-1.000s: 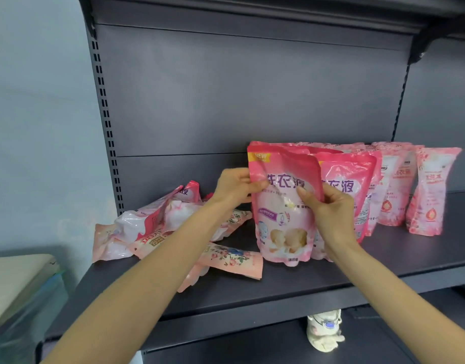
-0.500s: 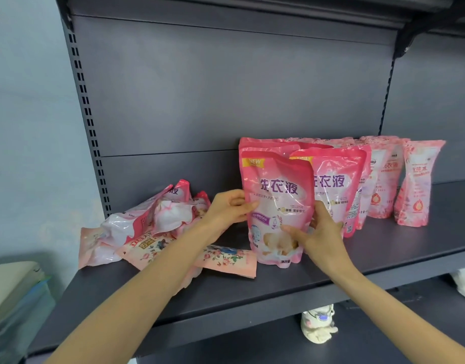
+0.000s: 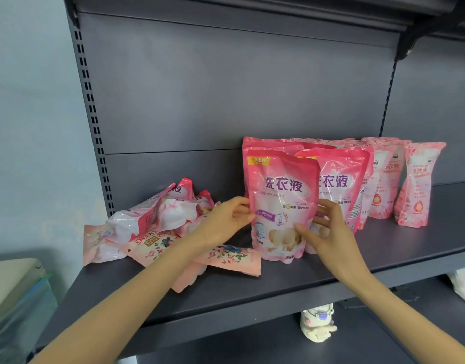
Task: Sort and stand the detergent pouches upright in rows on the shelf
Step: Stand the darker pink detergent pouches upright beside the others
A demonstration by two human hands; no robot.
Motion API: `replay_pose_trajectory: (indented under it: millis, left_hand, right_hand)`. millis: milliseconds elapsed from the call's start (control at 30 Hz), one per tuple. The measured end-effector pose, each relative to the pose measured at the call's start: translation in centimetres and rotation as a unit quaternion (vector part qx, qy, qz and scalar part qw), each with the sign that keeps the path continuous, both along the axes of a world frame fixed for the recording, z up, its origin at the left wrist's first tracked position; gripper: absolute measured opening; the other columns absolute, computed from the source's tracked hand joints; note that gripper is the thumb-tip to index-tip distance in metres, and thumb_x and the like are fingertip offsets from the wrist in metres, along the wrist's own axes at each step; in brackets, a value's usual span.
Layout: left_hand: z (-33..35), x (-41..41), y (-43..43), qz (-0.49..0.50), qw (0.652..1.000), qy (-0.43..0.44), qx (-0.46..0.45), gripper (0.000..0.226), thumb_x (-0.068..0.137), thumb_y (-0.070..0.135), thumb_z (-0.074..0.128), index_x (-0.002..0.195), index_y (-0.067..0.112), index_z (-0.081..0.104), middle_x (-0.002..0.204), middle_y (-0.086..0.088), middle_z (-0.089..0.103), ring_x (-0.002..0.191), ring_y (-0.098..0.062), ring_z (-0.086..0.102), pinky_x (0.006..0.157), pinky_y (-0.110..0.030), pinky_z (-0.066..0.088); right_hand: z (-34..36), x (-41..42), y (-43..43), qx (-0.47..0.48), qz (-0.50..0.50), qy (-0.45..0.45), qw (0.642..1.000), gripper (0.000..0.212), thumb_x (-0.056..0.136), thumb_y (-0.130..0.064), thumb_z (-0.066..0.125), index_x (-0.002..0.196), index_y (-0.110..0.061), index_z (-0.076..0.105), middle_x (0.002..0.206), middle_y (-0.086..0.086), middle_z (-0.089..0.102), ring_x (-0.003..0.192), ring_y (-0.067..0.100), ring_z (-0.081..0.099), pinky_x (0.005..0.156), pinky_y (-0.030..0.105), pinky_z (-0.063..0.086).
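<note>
Front pouch [image 3: 281, 203] stands upright on the shelf [image 3: 278, 282], long axis vertical, just before its matching row [image 3: 341, 179]. Left hand [image 3: 226, 219] pinches its left edge; right hand [image 3: 323, 232] grips its lower right side. Unsorted pile [image 3: 152, 227] lies flat to the pouch's left, nearer the left hand

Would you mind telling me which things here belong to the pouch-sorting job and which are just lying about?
Job: front pouch, gripped at its sides by left hand and right hand; standing pouches behind it; narrow pouches further right; heap of fallen pouches at left; shelf.
Lying about: small figurine below the shelf; pale container at far left.
</note>
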State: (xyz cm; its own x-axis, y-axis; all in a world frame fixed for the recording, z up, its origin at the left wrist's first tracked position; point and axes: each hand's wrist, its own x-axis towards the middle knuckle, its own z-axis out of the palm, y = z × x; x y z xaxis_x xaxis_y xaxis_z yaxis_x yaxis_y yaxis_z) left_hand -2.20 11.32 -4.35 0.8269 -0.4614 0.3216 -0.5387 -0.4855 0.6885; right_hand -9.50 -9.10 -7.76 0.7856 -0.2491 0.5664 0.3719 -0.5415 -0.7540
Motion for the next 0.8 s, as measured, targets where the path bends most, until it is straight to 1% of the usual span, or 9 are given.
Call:
replay_pose_trajectory:
  millis: [67, 133, 167, 267, 333, 467, 567, 700, 800]
  left_hand:
    - [-0.7, -1.1, 1.5, 0.017, 0.986, -0.101, 0.130, 0.045, 0.096, 0.025, 0.047, 0.140, 0.017, 0.037, 0.138, 0.000, 0.049, 0.124, -0.012, 0.046, 0.094, -0.013, 0.034]
    - [-1.4, -1.7, 3.1, 0.054, 0.958, -0.183, 0.216, 0.046, 0.098, 0.028, 0.042, 0.142, 0.019, 0.032, 0.142, -0.001, 0.043, 0.129, -0.017, 0.040, 0.105, -0.024, 0.029]
    - [-1.7, -1.9, 3.9, 0.075, 0.943, -0.205, 0.250, 0.047, 0.098, 0.032, 0.038, 0.143, 0.020, 0.030, 0.145, -0.001, 0.039, 0.131, -0.017, 0.035, 0.109, -0.029, 0.026]
    - [-2.2, -2.3, 5.9, 0.125, 0.908, -0.229, 0.327, 0.058, 0.095, 0.050, 0.017, 0.145, 0.022, 0.025, 0.151, 0.004, 0.028, 0.139, -0.014, 0.023, 0.115, -0.039, 0.010]
    - [-2.0, -2.9, 7.2, 0.153, 0.895, -0.256, 0.333, 0.073, 0.085, 0.056, 0.005, 0.143, 0.020, 0.032, 0.148, 0.003, 0.035, 0.138, -0.017, 0.029, 0.114, -0.044, 0.011]
    - [-1.6, -4.1, 10.2, 0.214, 0.853, -0.294, 0.373, 0.066, 0.095, 0.052, 0.013, 0.121, 0.015, 0.060, 0.120, -0.003, 0.064, 0.112, -0.025, 0.060, 0.095, -0.053, 0.040]
    - [-0.9, -5.2, 12.6, 0.253, 0.845, -0.269, 0.386, 0.068, 0.096, 0.052, 0.010, 0.120, 0.014, 0.062, 0.117, -0.004, 0.066, 0.108, -0.025, 0.063, 0.092, -0.055, 0.041]
    - [-0.7, -5.9, 15.7, 0.283, 0.844, -0.245, 0.385, 0.066, 0.094, 0.055, 0.012, 0.127, 0.018, 0.056, 0.123, -0.002, 0.062, 0.112, -0.024, 0.060, 0.095, -0.056, 0.040]
    - [-0.5, -6.5, 17.7, 0.304, 0.842, -0.230, 0.381, 0.070, 0.094, 0.056, 0.008, 0.123, 0.018, 0.059, 0.124, -0.004, 0.062, 0.112, -0.025, 0.060, 0.095, -0.056, 0.040]
  right_hand:
    - [-0.9, -1.5, -0.2, -0.074, -0.048, 0.011, 0.996, 0.051, 0.085, -0.035, 0.062, 0.128, -0.031, 0.034, 0.117, -0.018, 0.050, 0.102, 0.005, 0.052, 0.083, 0.032, 0.045]
    - [-1.7, -2.9, -0.1, -0.185, -0.090, 0.012, 0.979, 0.051, 0.088, -0.038, 0.055, 0.133, -0.029, 0.033, 0.126, -0.014, 0.046, 0.102, 0.008, 0.052, 0.076, 0.030, 0.043]
    - [-1.9, -3.3, 0.1, -0.242, -0.101, 0.000, 0.965, 0.050, 0.089, -0.038, 0.053, 0.134, -0.026, 0.036, 0.130, -0.010, 0.046, 0.107, 0.011, 0.052, 0.077, 0.029, 0.044]
    - [-1.9, -3.5, 1.1, -0.388, -0.127, -0.031, 0.912, 0.051, 0.093, -0.047, 0.040, 0.135, -0.017, 0.043, 0.138, 0.000, 0.047, 0.123, 0.018, 0.045, 0.095, 0.037, 0.045]
    - [-1.5, -3.2, 2.1, -0.454, -0.133, -0.013, 0.881, 0.059, 0.093, -0.053, 0.028, 0.136, -0.016, 0.044, 0.141, 0.003, 0.046, 0.127, 0.020, 0.043, 0.101, 0.044, 0.041]
    - [-0.9, -2.7, 4.6, -0.517, -0.130, 0.002, 0.846, 0.063, 0.093, -0.057, 0.021, 0.137, -0.018, 0.045, 0.143, 0.005, 0.045, 0.131, 0.022, 0.042, 0.105, 0.047, 0.037]
    - [-0.2, -2.4, 6.4, -0.532, -0.115, 0.010, 0.839, 0.063, 0.096, -0.056, 0.015, 0.139, -0.018, 0.040, 0.140, 0.006, 0.049, 0.129, 0.024, 0.046, 0.107, 0.042, 0.028]
    - [1.3, -2.1, 8.8, -0.525, -0.101, 0.032, 0.844, 0.069, 0.096, -0.058, 0.009, 0.135, -0.017, 0.049, 0.139, 0.005, 0.050, 0.123, 0.023, 0.054, 0.098, 0.044, 0.045]
    - [2.2, -1.3, 10.5, -0.527, -0.079, 0.038, 0.845, 0.069, 0.095, -0.059, 0.010, 0.135, -0.018, 0.050, 0.138, 0.004, 0.051, 0.122, 0.021, 0.054, 0.095, 0.042, 0.045]
